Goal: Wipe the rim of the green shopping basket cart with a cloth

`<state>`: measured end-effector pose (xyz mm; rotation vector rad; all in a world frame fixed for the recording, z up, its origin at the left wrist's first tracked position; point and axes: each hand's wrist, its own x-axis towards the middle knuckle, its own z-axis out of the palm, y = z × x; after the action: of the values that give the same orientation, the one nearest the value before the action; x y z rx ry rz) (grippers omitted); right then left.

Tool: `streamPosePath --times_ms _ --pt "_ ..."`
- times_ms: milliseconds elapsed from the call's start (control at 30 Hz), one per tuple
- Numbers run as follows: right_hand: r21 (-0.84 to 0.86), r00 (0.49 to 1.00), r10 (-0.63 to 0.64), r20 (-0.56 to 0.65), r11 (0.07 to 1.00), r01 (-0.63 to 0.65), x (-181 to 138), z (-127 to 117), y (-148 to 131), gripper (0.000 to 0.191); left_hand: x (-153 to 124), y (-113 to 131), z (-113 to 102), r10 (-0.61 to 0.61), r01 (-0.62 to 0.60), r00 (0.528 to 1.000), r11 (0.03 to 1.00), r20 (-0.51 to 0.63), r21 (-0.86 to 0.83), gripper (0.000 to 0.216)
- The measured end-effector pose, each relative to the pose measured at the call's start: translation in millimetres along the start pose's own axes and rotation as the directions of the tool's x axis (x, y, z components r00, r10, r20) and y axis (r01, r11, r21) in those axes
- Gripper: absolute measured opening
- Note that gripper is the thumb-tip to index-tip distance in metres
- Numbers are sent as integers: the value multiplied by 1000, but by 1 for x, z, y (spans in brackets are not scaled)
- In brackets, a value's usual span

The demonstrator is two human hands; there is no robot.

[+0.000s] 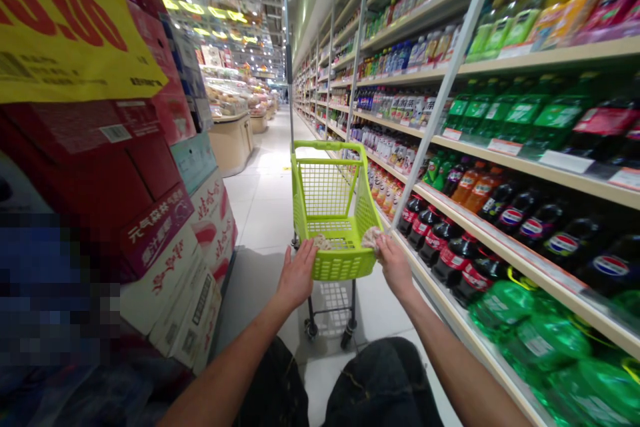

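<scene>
Supermarket aisle point(265, 193), drink shelves point(500, 147); lime-green mesh cart point(327, 210); left hand point(297, 273), right hand point(394, 265): grip closed on near rim.

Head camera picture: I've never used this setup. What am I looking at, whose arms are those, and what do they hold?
No machine here: the camera sits on a person's head, looking forward and down a supermarket aisle. The bare arms are that person's own. The left hand rests against the back rim of a green shopping cart; the right hand grips its back right corner. Soft-drink bottles fill the shelves on the right; stacked cartons under a yellow price sign stand left.
</scene>
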<state>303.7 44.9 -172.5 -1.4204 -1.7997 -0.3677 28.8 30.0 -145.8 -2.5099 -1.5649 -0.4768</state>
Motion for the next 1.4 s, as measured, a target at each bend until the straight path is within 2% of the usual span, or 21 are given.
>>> streamPosePath --times_ms 67,133,200,267,333,400,533,633,733,833,967,1067,1167,1233,1300,1400 --pt "11 994 88 -61 996 -87 -2 -4 9 38 0 2 3 -15 15 1000 1000 -28 -2 64" --pt "59 986 138 -95 989 -133 -7 0 -4 40 1 5 6 -35 35 998 999 -43 -4 64" --pt "131 993 90 -80 988 -79 -12 9 -33 41 1 7 7 -39 39 998 999 -50 -6 65" --pt "208 999 -21 -40 978 29 -14 18 -60 42 0 6 6 -27 27 998 1000 -55 -5 65" --pt "263 995 -97 -6 960 95 -11 22 -72 41 -1 4 4 -17 17 998 1000 -56 -3 65" --pt "246 998 -65 -4 967 64 -6 18 -65 35 -2 1 3 -15 15 999 1000 -52 -4 64" --pt "29 993 94 -72 995 -93 3 0 -30 31 -4 0 5 -7 5 998 1000 -55 -27 66" --pt "-119 998 61 25 991 -58 3 -8 -22 38 -3 1 8 -8 4 997 999 -74 -47 68" --pt "-173 991 4 130 985 19 2 -8 -20 50 -2 1 9 -3 -1 998 999 -68 -53 68" --pt "-132 989 -39 140 990 58 4 -3 -10 45 -1 2 7 -12 10 999 999 -52 -47 67" --pt "1 995 -78 63 997 78 6 3 -5 36 0 5 5 -50 48 998 998 -41 -34 67" --pt "82 996 -87 -18 993 89 2 10 -27 34 0 6 4 -66 65 997 997 -30 -29 67" --pt "173 981 -187 -51 966 193 -3 18 -54 35 -1 5 4 -54 53 998 998 -40 -28 68" --pt "203 971 -231 -54 950 237 -5 18 -57 33 -1 2 4 -40 39 998 999 -45 -27 68" --pt "169 985 -146 -87 973 160 -4 12 -42 30 -2 1 4 -28 27 999 999 -42 -25 68" --pt "100 984 84 -159 993 -68 -2 1 -17 29 -1 1 6 -21 19 999 1000 -50 -22 68"
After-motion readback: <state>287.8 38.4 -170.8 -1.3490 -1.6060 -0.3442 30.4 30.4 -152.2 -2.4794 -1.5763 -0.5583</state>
